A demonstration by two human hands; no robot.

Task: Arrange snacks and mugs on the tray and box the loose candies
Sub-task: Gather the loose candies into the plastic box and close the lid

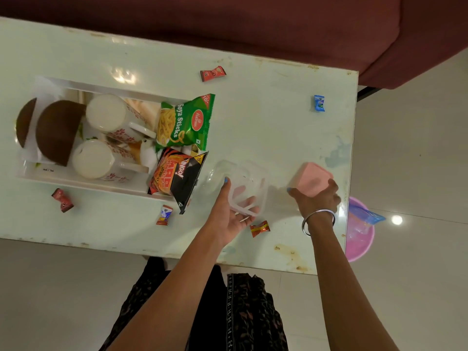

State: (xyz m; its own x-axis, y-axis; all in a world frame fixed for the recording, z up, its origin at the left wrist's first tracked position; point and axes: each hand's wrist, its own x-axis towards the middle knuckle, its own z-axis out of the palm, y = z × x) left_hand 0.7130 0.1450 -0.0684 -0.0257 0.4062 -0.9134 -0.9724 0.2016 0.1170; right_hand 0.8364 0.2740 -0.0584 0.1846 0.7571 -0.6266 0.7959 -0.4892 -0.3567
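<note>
Pale green table [253, 117] noted. Clear plastic box [247, 188], light, thin-walled and slippery, is grasped at its rim by left hand [231, 214] fingers, just right of tray [83, 182]. Pink lid [312, 178] is grasped by right hand [317, 198].

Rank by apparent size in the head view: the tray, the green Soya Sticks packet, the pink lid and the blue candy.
1. tray, largest by far
2. green Soya Sticks packet
3. pink lid, partly covered by the right hand, so slightly unsure
4. blue candy, smallest

Steel bangle [318, 221], blue-painted nails [226, 180], dark patterned dress [243, 312]
</note>
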